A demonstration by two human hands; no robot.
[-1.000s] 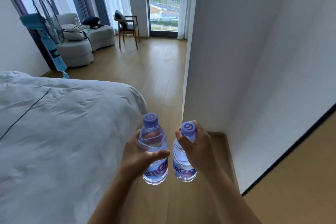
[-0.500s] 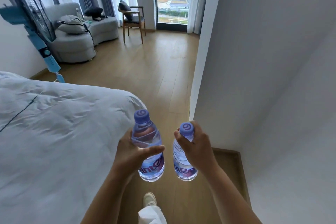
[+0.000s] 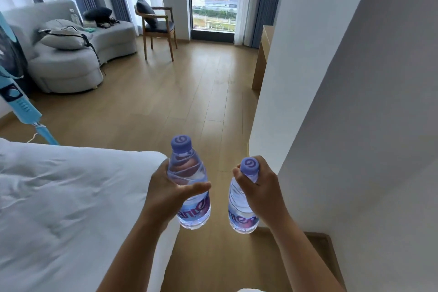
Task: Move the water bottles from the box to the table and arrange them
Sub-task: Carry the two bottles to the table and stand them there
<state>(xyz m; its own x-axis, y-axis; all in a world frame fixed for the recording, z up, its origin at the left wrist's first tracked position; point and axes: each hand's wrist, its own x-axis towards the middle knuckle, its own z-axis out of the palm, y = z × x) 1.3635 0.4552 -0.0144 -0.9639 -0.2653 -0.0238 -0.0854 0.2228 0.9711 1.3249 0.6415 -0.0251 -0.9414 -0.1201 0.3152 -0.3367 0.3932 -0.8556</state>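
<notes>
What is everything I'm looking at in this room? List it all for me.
water bottles: 2, clear with purple caps, one in the left hand, one in the right
bed: 1, white, lower left
sofa: 1, grey, far left
chair: 1, wooden with dark cushion, by the window
fan: 1, blue, left edge
window: 1, dark frame, far wall
wooden furniture: 1, light brown, behind the wall corner
left hand: grips the bottle's middle
right hand: grips the bottle near the cap

Left hand (image 3: 166, 193) and right hand (image 3: 263, 187) bare, no rings or watch seen, both forearms bare, no sleeves in view
</notes>
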